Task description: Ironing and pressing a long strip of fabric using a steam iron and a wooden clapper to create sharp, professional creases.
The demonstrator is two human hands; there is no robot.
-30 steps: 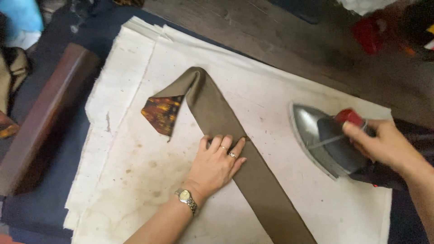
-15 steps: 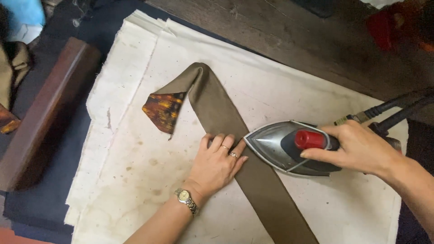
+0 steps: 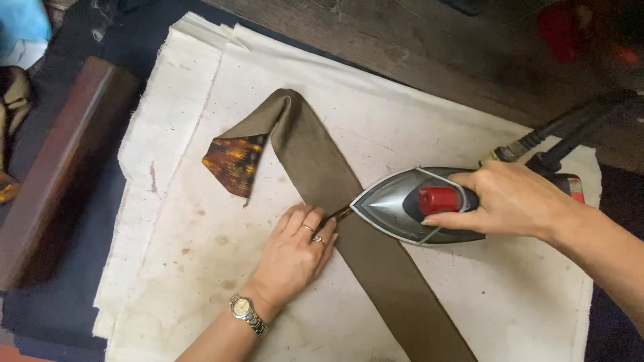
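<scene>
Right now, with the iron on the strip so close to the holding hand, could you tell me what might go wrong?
1. The iron points its tip at the left hand, whose fingers lie flat on the olive fabric strip; a small slip could burn them.
2. The right hand rests the iron on one spot; lingering may scorch the strip.
3. The cord trails behind and could snag.

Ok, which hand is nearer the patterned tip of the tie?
Left. The left hand presses the olive tie just below and right of the patterned tip. The right hand grips the iron, farther right.
</scene>
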